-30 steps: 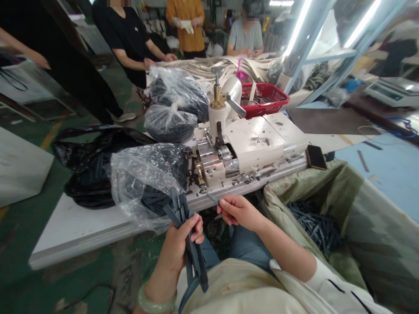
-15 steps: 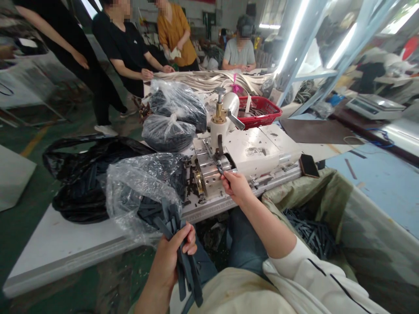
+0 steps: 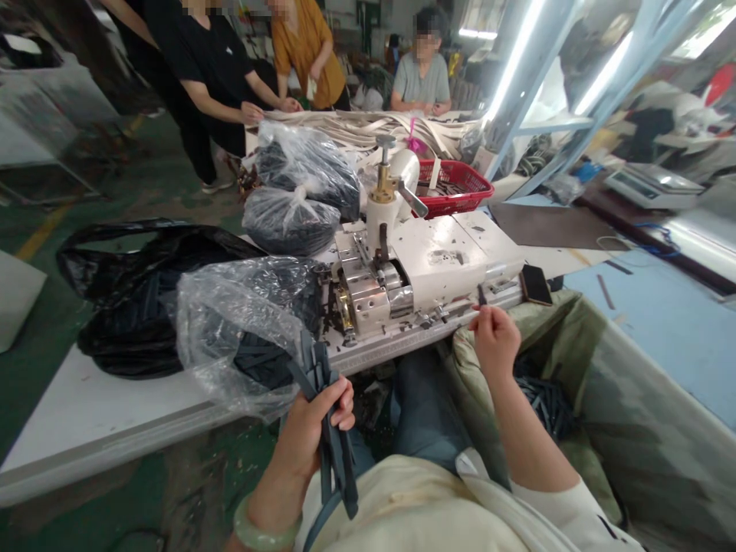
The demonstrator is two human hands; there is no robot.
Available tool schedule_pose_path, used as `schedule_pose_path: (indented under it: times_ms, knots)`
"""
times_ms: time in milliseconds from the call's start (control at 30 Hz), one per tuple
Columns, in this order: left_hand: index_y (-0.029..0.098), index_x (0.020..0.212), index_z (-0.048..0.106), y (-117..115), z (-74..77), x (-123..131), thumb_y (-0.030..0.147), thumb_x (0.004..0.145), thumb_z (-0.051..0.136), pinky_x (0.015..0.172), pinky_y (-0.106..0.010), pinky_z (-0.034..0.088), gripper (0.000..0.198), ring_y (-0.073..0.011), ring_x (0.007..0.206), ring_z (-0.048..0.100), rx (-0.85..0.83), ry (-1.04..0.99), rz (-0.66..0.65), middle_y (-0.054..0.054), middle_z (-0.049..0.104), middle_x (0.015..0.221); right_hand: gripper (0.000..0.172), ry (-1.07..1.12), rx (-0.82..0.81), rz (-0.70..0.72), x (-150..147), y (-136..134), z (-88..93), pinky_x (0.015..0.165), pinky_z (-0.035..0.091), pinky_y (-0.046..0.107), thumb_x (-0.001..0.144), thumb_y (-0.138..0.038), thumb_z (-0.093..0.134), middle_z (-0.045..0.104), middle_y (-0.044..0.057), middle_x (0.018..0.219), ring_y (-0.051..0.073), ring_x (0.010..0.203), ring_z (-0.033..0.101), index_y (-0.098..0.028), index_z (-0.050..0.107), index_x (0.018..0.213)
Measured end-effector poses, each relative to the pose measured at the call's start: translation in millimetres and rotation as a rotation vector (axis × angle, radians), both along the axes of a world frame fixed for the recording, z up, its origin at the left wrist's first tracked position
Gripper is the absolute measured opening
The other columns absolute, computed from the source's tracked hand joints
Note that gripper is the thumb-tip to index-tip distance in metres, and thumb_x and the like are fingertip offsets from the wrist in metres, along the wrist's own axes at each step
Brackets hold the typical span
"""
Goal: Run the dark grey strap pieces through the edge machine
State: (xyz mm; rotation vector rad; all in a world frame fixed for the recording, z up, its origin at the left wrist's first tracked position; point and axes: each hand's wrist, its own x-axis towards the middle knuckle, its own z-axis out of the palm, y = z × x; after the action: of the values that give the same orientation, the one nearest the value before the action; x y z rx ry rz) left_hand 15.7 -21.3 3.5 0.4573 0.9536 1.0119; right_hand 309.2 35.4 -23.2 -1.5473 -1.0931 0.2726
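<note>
Left hand point(image 3: 307, 433) had fingers point(image 3: 345, 399) closed tight on bunch of dark grey strips point(image 3: 336, 475), many left to do; right hand point(image 3: 494, 345) pinched one thin strip point(image 3: 481, 295) w/ fingers, more strips point(image 3: 543, 402) lay below in woven sack point(image 3: 632, 429).

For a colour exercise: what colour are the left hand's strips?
The strips are dark slate grey, best seen in the head view.
</note>
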Motion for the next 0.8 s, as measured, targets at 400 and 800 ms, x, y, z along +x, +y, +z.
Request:
schedule_pose_path:
  times_ms: [400,800]
  knots:
    - [0.014,0.07,0.056,-11.0,0.7,15.1,0.028,0.072,0.075,0.041,-0.017,0.033,0.023,-0.0025,0.044,0.034,0.001,0.023,-0.082,0.004,0.051,0.058,0.028,-0.819,0.199,0.092,-7.4,-46.1,-13.5,0.071,0.044,0.03,0.09,-0.027,0.056,0.061,0.006,0.077,0.017,0.07,0.055,-0.024,0.07,0.113]
    - [0.015,0.068,0.055,-19.8,-1.8,28.2,0.029,0.073,0.074,0.042,-0.018,0.032,0.024,-0.0023,0.042,0.035,-0.013,-0.054,-0.211,0.004,0.051,0.057,0.063,-0.393,-0.316,-0.319,74.6,-94.7,-38.4,0.088,0.042,0.055,0.08,-0.049,0.059,0.059,0.026,0.115,0.038,0.105,0.054,-0.006,0.054,0.127]
